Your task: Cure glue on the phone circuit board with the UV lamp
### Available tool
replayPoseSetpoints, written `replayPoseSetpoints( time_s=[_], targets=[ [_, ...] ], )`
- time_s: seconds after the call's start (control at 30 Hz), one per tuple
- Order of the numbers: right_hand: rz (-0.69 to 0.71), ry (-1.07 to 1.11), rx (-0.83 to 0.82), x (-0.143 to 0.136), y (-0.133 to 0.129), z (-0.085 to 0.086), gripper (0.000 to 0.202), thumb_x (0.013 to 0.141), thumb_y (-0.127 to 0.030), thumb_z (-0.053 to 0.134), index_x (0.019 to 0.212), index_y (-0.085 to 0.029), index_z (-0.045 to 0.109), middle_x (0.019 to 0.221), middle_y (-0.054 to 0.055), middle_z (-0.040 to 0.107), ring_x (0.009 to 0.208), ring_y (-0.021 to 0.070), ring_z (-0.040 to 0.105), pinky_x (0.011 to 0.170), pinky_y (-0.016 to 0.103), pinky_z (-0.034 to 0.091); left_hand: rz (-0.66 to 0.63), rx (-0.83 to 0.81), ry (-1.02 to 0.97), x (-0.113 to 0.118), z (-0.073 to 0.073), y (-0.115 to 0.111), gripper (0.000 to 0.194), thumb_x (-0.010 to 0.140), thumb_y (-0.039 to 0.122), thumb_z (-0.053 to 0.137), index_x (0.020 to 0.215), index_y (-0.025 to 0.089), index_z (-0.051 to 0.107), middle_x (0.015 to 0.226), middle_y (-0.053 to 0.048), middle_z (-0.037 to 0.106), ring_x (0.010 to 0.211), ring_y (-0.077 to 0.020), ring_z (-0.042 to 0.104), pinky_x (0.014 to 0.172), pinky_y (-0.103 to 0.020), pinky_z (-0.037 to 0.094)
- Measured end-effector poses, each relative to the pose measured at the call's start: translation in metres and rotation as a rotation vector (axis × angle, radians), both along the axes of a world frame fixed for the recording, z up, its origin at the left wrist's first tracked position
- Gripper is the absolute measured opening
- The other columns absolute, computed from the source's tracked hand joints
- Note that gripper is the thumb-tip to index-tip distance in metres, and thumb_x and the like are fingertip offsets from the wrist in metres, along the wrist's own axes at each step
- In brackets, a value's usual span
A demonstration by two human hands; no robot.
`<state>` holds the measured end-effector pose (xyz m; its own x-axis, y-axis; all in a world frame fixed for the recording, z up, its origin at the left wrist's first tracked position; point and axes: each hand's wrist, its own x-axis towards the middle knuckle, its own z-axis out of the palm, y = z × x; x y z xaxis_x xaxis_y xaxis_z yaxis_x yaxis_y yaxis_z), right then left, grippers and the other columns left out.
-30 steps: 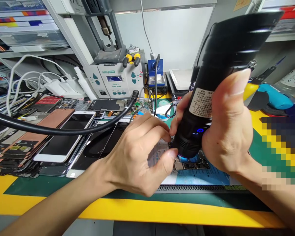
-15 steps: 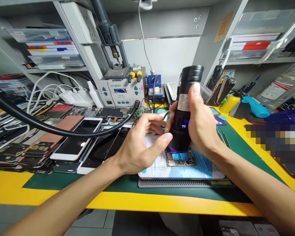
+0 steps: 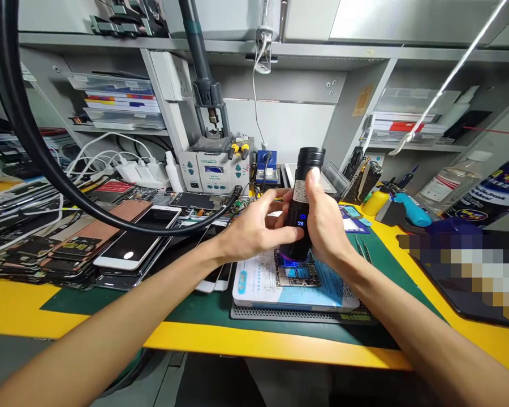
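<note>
My right hand (image 3: 328, 217) is wrapped round a black cylindrical device (image 3: 299, 203) with a white label and a lit blue display. My left hand (image 3: 258, 223) has its fingers and thumb against the device's left side. The device stands nearly upright, and its lower end gives off a violet-blue glow just above a circuit board (image 3: 307, 274). That board lies on a flat white and blue box (image 3: 254, 288), which rests on a grey perforated plate (image 3: 280, 314).
Phones (image 3: 138, 243) and stacked phone parts (image 3: 72, 249) fill the left. A thick black cable (image 3: 89, 212) arches across them. Behind stands a grey soldering station (image 3: 216, 169). Tweezers (image 3: 365, 249), a yellow bottle (image 3: 377, 199) and a dark tablet-like slab (image 3: 458, 288) lie to the right.
The view has tilted up and shifted, showing more shelf. My left thumb and fingers have closed onto the device, which my right hand still holds over the board.
</note>
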<state>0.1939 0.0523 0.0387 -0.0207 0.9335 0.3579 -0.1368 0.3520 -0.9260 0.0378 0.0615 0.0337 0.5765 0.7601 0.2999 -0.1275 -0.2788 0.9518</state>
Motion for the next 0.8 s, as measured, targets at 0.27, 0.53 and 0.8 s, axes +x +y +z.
replayPoseSetpoints(
  time_s=[0.27, 0.53, 0.8],
  targets=[
    [0.047, -0.024, -0.032, -0.002, -0.005, 0.000, 0.051, 0.102, -0.070, 0.057, 0.086, -0.026, 0.075, 0.080, 0.005, 0.078, 0.079, 0.0269, 0.078, 0.069, 0.041, 0.065, 0.057, -0.032, -0.068, 0.001, -0.013, -0.007, 0.056, 0.084, 0.026, 0.083, 0.130, 0.019, 0.052, 0.106, -0.003, 0.059, 0.094, -0.0171, 0.060, 0.087, -0.035, 0.054],
    [0.037, -0.024, -0.043, -0.001, -0.001, -0.003, 0.050, 0.103, -0.070, 0.056, 0.100, -0.026, 0.079, 0.080, 0.003, 0.077, 0.080, 0.0272, 0.079, 0.070, 0.041, 0.065, 0.082, -0.084, -0.128, 0.005, -0.008, -0.009, 0.054, 0.082, 0.017, 0.081, 0.128, 0.017, 0.053, 0.101, -0.002, 0.059, 0.088, -0.0142, 0.057, 0.080, -0.029, 0.053],
    [0.034, -0.014, -0.087, 0.003, 0.004, -0.003, 0.053, 0.099, -0.075, 0.057, 0.105, -0.026, 0.077, 0.082, 0.003, 0.077, 0.085, 0.0281, 0.078, 0.074, 0.042, 0.065, 0.111, -0.118, -0.155, 0.007, -0.007, -0.012, 0.054, 0.084, 0.020, 0.079, 0.133, 0.015, 0.056, 0.116, -0.008, 0.066, 0.102, -0.0187, 0.063, 0.090, -0.033, 0.056]
  ],
)
